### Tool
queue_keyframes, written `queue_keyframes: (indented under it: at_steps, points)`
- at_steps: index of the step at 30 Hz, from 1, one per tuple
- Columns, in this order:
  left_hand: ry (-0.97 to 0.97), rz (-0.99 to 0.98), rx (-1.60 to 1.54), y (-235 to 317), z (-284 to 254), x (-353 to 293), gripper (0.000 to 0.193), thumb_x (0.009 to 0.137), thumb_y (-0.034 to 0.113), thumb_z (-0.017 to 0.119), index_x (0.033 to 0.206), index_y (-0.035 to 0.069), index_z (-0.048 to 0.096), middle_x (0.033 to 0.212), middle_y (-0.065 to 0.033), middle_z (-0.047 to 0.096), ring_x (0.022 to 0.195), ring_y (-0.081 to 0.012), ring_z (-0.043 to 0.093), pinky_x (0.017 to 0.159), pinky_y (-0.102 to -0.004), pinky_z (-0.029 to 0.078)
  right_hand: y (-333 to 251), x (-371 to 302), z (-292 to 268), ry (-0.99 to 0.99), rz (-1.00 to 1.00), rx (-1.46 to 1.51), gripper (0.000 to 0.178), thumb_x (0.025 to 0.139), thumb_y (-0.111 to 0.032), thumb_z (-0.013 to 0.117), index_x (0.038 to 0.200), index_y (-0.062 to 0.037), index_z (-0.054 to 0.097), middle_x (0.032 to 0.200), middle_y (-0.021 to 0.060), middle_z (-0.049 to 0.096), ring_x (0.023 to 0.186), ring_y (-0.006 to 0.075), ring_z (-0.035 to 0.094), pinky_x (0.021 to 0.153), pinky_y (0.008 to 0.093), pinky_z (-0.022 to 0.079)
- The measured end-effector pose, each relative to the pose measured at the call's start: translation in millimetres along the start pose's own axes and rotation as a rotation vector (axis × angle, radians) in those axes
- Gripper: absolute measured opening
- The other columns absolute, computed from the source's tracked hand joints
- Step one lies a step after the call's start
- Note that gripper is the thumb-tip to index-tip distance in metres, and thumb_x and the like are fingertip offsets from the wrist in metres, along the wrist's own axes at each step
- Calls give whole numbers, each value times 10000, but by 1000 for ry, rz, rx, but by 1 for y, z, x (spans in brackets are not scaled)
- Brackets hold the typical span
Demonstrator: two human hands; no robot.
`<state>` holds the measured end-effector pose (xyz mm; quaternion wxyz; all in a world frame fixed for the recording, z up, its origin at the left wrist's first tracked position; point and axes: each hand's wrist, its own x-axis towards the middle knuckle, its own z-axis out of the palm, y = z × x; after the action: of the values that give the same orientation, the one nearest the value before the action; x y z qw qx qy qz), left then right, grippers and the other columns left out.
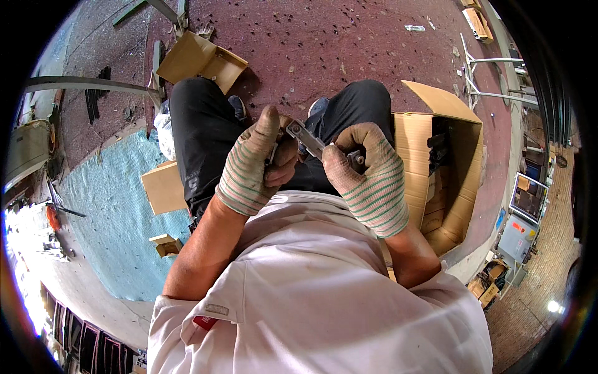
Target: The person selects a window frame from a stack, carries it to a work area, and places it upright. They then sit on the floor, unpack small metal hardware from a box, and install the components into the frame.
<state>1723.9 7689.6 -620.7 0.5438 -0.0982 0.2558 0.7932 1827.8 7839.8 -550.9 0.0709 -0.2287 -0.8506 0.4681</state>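
Both hands wear soiled white work gloves with green stripes and meet in front of my lap. Between them a narrow silver metal piece (305, 138), with a round hole or rivet near its left end, slants down to the right. The fingers of my left hand (256, 159) are curled around its left end, thumb pointing up. Closed on the other end is my right hand (369, 173), and a small dark metal part (356, 161) shows between its fingers. The fingers cover much of the piece, so its full shape is hidden.
Right of my knee stands an open cardboard box (414, 149) with dark parts inside. Another open carton (187, 57) lies beyond my left knee, near a metal frame leg (157, 65). A blue-green mat (112, 212) spreads at left. Small dark bits litter the reddish floor (299, 37).
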Motion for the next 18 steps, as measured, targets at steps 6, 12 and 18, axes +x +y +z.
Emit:
queue_keyframes:
  at_steps: [6, 12, 18]
  points:
    - [120, 94, 395, 4, 4, 0, 224, 998, 296, 619, 960, 76, 614, 620, 16, 496, 430, -43, 353, 391, -188, 272, -4, 3, -6, -84, 47, 35, 168, 879, -128, 735, 928, -44, 598, 674, 10, 599, 584, 34, 534, 531, 223, 459]
    - [188, 98, 515, 8, 4, -1, 250, 972, 282, 658, 871, 54, 649, 650, 23, 567, 497, -23, 428, 443, -190, 300, -6, 8, -17, -211, 198, 127, 146, 894, -158, 729, 917, -39, 648, 717, -33, 614, 630, 22, 509, 580, 197, 445]
    - [202, 54, 513, 10, 2, -5, 218, 969, 266, 663, 908, 56, 664, 690, 36, 579, 540, -15, 469, 469, -172, 342, 3, 13, -24, -245, 157, 253, 160, 919, -144, 691, 1028, -28, 704, 830, -37, 652, 727, 12, 508, 670, 188, 448]
